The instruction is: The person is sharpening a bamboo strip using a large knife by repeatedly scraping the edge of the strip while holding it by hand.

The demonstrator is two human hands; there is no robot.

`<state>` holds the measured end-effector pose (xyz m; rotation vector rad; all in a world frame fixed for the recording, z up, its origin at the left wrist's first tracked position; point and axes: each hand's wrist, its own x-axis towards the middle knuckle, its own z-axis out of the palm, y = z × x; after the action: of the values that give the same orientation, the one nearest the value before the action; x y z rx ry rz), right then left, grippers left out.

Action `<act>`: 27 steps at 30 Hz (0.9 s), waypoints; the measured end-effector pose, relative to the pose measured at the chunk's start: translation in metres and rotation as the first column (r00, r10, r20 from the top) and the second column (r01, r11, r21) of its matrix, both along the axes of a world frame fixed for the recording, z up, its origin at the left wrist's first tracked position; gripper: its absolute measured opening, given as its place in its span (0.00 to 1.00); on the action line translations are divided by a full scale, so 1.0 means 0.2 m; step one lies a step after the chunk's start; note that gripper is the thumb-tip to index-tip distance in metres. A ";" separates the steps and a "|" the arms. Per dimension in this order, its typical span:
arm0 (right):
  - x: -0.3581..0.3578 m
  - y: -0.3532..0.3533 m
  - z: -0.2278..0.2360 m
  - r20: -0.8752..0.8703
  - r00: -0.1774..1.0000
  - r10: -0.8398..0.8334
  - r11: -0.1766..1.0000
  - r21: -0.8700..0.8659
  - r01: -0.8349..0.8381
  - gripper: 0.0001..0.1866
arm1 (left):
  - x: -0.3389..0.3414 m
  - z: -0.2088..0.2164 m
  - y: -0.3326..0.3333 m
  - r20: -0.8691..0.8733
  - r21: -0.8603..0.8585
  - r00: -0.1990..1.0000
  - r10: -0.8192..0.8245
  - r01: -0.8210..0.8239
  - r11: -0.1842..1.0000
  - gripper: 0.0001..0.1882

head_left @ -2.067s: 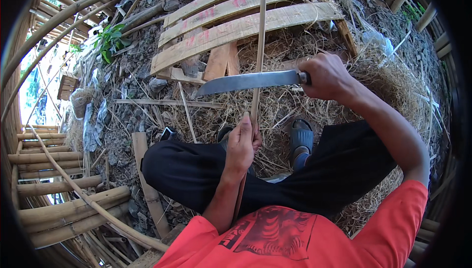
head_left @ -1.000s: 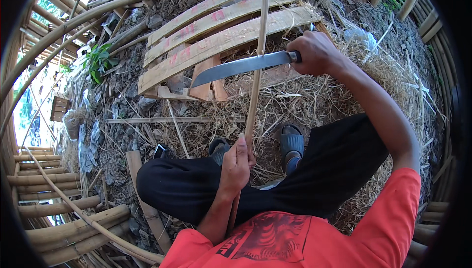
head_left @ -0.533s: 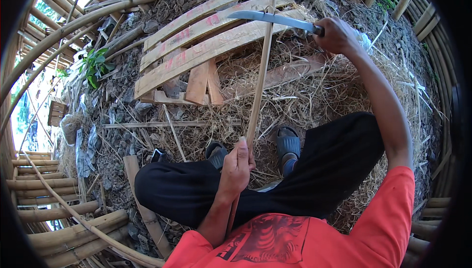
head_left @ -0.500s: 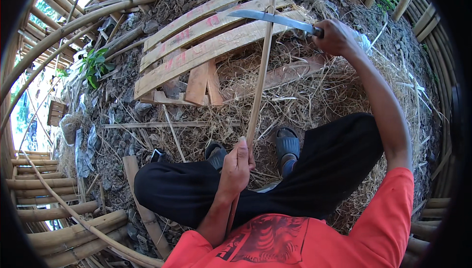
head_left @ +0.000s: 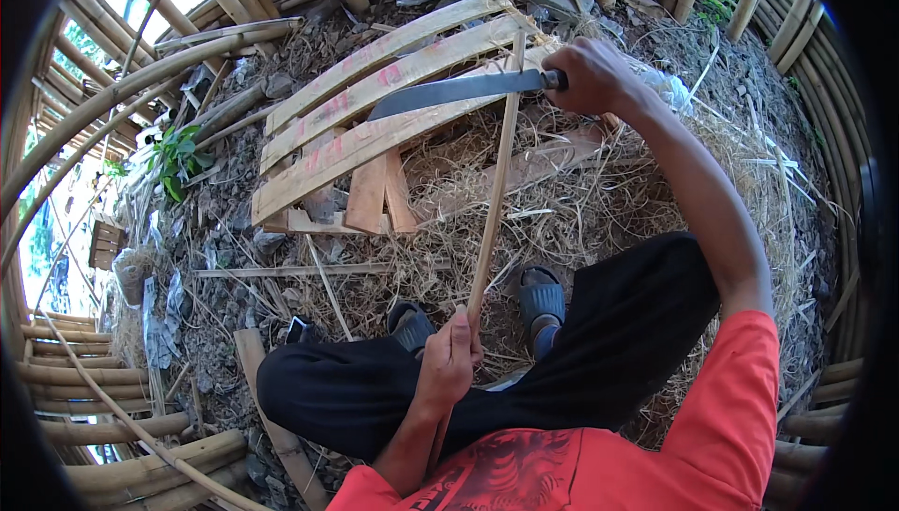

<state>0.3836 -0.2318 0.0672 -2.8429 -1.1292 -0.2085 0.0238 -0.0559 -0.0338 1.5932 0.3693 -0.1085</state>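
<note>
My left hand (head_left: 448,361) is closed around the lower part of a long, thin bamboo strip (head_left: 496,197). The strip slants up and away from me, its far end over the slatted wooden pallet (head_left: 309,169). In my right hand (head_left: 590,78) is the dark handle of a machete (head_left: 449,91). Its long blade points left and crosses the strip near the far end; I cannot tell which edge of the blade touches it. The lower end of the strip runs behind my left wrist toward my body.
Curly bamboo shavings (head_left: 562,192) cover the ground around my sandalled feet. A flat board (head_left: 276,408) lies by my left knee, near a small dark object (head_left: 298,329). Bamboo pole walls (head_left: 84,375) enclose the place, and a green plant (head_left: 178,160) grows at the left.
My right hand has drawn the machete nearer and a little left along the strip, and its blade now tilts down to the left. My left hand keeps its grip. The whole view has shifted slightly.
</note>
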 end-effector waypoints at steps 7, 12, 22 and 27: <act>0.31 -0.25 -0.03 -0.069 0.923 -0.379 0.904 0.186 0.385 0.16 | -0.06 0.03 0.04 -0.023 -0.050 1.000 -0.020 0.019 0.999 0.26; 0.45 -0.62 -0.15 -0.137 0.882 -0.450 0.833 0.292 0.471 0.18 | -0.02 0.02 0.07 -0.001 0.006 0.998 0.057 -0.057 0.998 0.26; -0.19 -0.11 -0.04 -0.269 0.961 0.066 0.965 0.260 0.006 0.09 | 0.01 0.00 0.06 -0.023 -0.063 0.991 0.128 -0.130 0.990 0.25; -0.48 0.12 -0.06 -0.292 0.884 0.366 0.929 0.066 -0.363 0.08 | 0.02 0.08 0.09 -0.096 -0.173 0.979 0.177 -0.192 0.966 0.24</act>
<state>0.2881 -0.2082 0.0555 -2.4704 -1.5439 0.2337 0.0284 -0.0387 -0.0170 1.3706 0.5536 -0.0612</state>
